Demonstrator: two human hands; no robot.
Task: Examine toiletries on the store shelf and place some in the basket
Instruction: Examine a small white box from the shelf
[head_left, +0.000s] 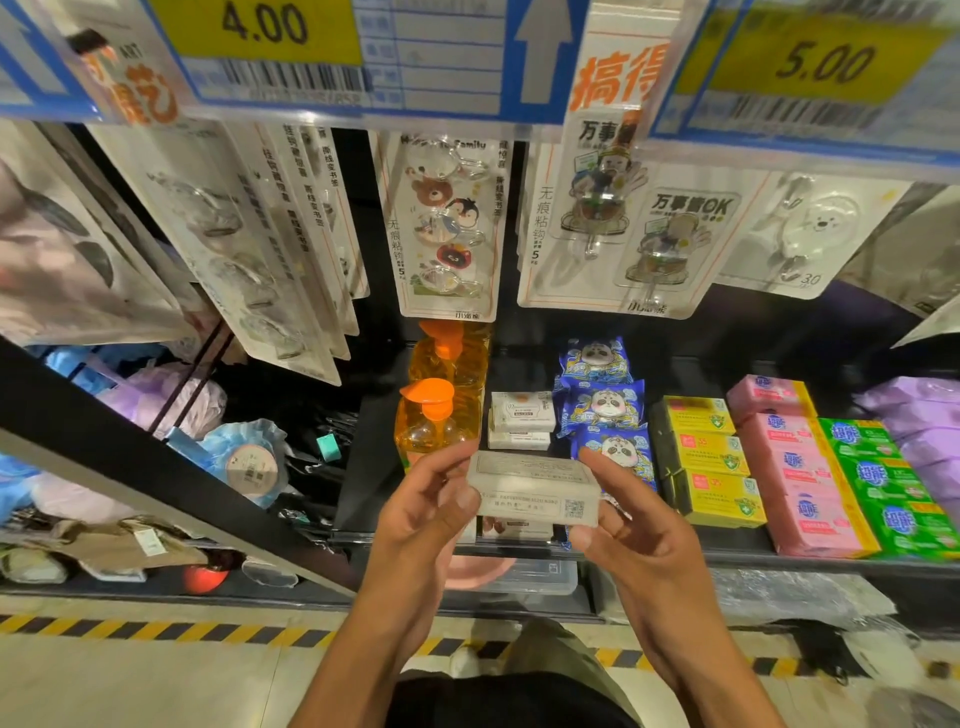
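I hold a small white box (535, 491) with both hands, in the air in front of the near edge of the shelf (753, 553). My left hand (431, 512) grips its left end, thumb on the near face and fingers curled behind the far side. My right hand (628, 525) pinches the right end, with the thumb underneath near a QR code and the index finger stretched along the far edge. The box lies flat, its long side running left to right, with printed text on the top and the near face; the print is too small to read.

On the shelf just beyond the box is a stack of similar white boxes (522, 418). To their left stand 2 orange pump bottles (436, 415), one behind the other. To their right lies a row of blue panda packets (602, 405), then yellow boxes (711, 452), pink bars (795, 467), green packs (883, 478) and purple packs (919, 415) at the far right.

Above the shelf hang carded adhesive hooks (447, 228), under yellow price tags reading 4.00 (265, 23) and 5.00 (826, 62). A yellow and black striped line (156, 631) runs along the floor near me.
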